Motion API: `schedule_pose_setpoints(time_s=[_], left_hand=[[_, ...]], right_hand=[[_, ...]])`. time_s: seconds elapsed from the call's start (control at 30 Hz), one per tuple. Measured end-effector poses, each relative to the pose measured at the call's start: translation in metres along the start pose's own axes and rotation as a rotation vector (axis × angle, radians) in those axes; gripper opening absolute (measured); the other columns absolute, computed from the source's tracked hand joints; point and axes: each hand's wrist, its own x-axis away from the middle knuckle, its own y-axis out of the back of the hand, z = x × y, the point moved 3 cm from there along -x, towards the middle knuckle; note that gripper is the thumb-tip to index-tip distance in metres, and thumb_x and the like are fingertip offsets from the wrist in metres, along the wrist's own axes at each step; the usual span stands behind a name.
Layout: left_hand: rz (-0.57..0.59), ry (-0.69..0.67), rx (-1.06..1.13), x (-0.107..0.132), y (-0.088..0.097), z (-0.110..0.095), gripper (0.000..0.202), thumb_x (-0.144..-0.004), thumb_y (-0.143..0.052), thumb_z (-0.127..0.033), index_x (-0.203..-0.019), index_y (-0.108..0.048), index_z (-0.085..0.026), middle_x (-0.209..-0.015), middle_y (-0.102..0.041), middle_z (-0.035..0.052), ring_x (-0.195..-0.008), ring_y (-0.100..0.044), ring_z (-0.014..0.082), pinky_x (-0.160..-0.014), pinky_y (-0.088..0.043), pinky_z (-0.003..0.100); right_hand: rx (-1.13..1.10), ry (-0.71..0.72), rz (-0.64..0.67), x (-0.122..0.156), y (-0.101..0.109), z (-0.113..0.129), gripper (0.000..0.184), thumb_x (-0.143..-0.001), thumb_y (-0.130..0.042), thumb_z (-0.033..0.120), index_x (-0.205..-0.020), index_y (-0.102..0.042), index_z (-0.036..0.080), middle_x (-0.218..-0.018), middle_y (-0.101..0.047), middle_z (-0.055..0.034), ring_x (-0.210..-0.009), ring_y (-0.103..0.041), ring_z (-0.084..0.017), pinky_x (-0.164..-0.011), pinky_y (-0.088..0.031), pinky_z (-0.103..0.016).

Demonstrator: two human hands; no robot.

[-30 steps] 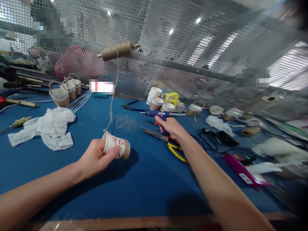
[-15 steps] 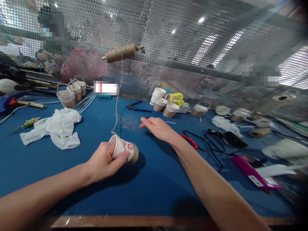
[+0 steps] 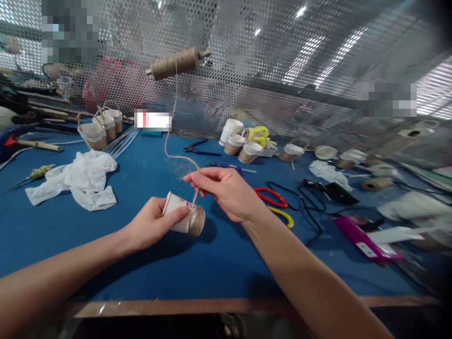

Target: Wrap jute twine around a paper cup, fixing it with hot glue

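My left hand [image 3: 155, 219] grips a white paper cup [image 3: 178, 213], tilted on its side with its mouth to the left. Its fingers are inside the cup and its thumb presses on the outside. Brown twine [image 3: 196, 223] is wound round the bottom end of the cup. To the right and just above it, my right hand [image 3: 224, 190] pinches the twine [image 3: 195, 195] between thumb and fingers. From that pinch the strand runs down to the cup and also up to a twine spool [image 3: 174, 63] on a stick against the perforated panel.
Twine-wrapped cups with handles [image 3: 93, 135] stand at the back left, near a white cloth [image 3: 79, 176]. Behind my hands lie pliers [image 3: 203, 152] and several cups [image 3: 235, 142]. On the right are red-handled scissors [image 3: 271, 197], black cables [image 3: 303, 207] and a purple power strip [image 3: 367, 238].
My right hand has moved left to the cup and now pinches the twine. The cup has turned in my left hand, and the strand bends over to the right. The view has shifted slightly.
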Motion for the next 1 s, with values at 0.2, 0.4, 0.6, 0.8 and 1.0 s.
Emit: schedule_pose_setpoints(time_s=[0.2,0.4,0.6,0.8,1.0], left_hand=[[-0.038,0.168,0.293,0.0,-0.001,0.002,0.032,-0.071,-0.059,-0.04,-0.073,-0.063,-0.009,-0.056,-0.055,-0.0005,-0.048,-0.041,0.0074,-0.046,-0.03,0.018],[-0.007,0.18,0.28,0.005,-0.006,-0.001,0.027,-0.07,-0.06,-0.037,-0.071,-0.066,-0.011,-0.055,-0.058,-0.0015,-0.047,-0.043,0.0075,-0.046,-0.032,0.018],[0.006,0.174,0.342,0.007,-0.009,-0.003,0.024,-0.068,-0.062,-0.035,-0.07,-0.067,-0.011,-0.057,-0.06,-0.0005,-0.05,-0.047,0.0081,-0.05,-0.038,0.018],[0.005,0.138,0.357,0.011,-0.008,0.001,0.022,-0.071,-0.061,-0.033,-0.073,-0.068,-0.012,-0.06,-0.062,0.0004,-0.052,-0.049,0.0082,-0.054,-0.042,0.018],[0.018,0.068,0.333,0.014,-0.006,0.002,0.02,-0.075,-0.059,-0.031,-0.072,-0.068,-0.012,-0.059,-0.06,-0.0005,-0.052,-0.047,0.0071,-0.052,-0.04,0.016]], right_hand=[[0.136,0.172,-0.184,0.015,0.012,0.01,0.017,-0.072,-0.064,0.034,-0.076,-0.071,0.019,-0.07,-0.063,0.0003,-0.052,-0.044,-0.007,-0.049,-0.036,-0.023],[0.263,0.179,-0.226,0.015,0.012,0.002,0.018,-0.074,-0.061,0.034,-0.08,-0.071,0.02,-0.072,-0.065,0.0001,-0.064,-0.054,-0.011,-0.057,-0.041,-0.024],[0.28,0.128,-0.223,0.011,0.01,-0.007,0.02,-0.073,-0.061,0.036,-0.08,-0.07,0.019,-0.076,-0.067,-0.0005,-0.069,-0.055,-0.012,-0.064,-0.042,-0.026],[0.317,0.061,-0.211,0.012,0.008,-0.009,0.021,-0.074,-0.061,0.035,-0.079,-0.07,0.017,-0.076,-0.067,-0.0013,-0.072,-0.057,-0.014,-0.069,-0.043,-0.028],[0.296,0.018,-0.185,0.013,0.004,-0.015,0.021,-0.074,-0.06,0.033,-0.08,-0.07,0.015,-0.08,-0.068,-0.0032,-0.078,-0.058,-0.015,-0.073,-0.042,-0.028]])
